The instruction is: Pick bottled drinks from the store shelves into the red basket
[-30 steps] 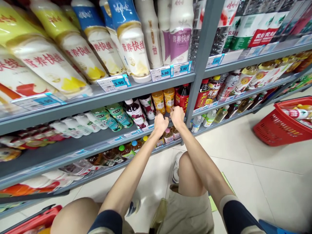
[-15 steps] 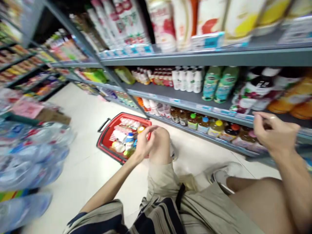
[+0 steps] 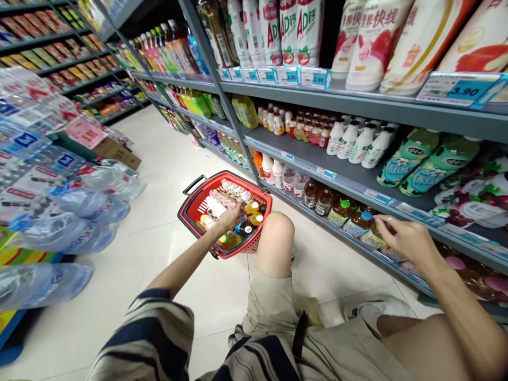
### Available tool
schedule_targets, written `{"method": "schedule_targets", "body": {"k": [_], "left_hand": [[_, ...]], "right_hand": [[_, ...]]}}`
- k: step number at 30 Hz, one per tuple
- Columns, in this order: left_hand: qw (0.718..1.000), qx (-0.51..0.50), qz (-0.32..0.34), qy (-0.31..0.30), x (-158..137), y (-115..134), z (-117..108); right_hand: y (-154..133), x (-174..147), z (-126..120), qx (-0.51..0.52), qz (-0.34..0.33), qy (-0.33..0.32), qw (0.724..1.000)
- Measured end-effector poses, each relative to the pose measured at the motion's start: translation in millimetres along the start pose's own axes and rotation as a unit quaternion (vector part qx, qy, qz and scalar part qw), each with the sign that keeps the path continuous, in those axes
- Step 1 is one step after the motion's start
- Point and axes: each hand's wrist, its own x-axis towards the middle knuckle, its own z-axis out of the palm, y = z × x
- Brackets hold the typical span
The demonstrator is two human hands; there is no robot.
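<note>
Head cam view: the basket (image 3: 253,244) is on the floor (image 3: 159,238) just beside the bent knee (image 3: 275,233), and it's got a decent load in it already. I can make out a couple of orange bottles (image 3: 251,206) at the shelf end, a dark bottle (image 3: 243,228) with a blue label near them, and pale packs (image 3: 216,206) on the far side. The left hand (image 3: 231,217) is down among all that, fingers bent over the drinks. Can't tell if it's actually gripping one, the fingertips are hidden.

Right hand (image 3: 399,238) is at the lower shelf, fingers loosely curled in front of the bottles, just beside the blue-capped bottle (image 3: 359,222). I don't see anything in it, but can't tell if it's touching a cap.

Progress-wise, I'd call it well underway: plenty's in the basket, and there looks to be room for a bit more. White bottles (image 3: 355,143) and teal bottles (image 3: 410,159) are on the middle shelf. How much is left, no clue from this view.
</note>
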Motion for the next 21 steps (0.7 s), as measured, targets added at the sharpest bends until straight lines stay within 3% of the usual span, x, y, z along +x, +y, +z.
{"method": "schedule_targets", "body": {"k": [4, 9, 16, 21], "left_hand": [[0.996, 0.010, 0.074, -0.045, 53.7, 1.5, -0.8], [0.989, 0.005, 0.115, -0.093, 68.7, 8.8, -1.5], [0.998, -0.010, 0.042, -0.045, 62.8, 25.4, -8.0], [0.999, -0.020, -0.028, 0.024, 38.9, 36.8, -50.9]], "right_hand": [[-4.7, 1.3, 8.7, -0.002, -0.010, -0.055, 0.998], [0.3, -1.2, -3.2, 0.001, 0.008, -0.059, 0.998], [6.7, -6.5, -16.6, 0.022, 0.048, -0.060, 0.997], [6.2, -8.0, -25.0, 0.036, 0.082, -0.075, 0.993]]}}
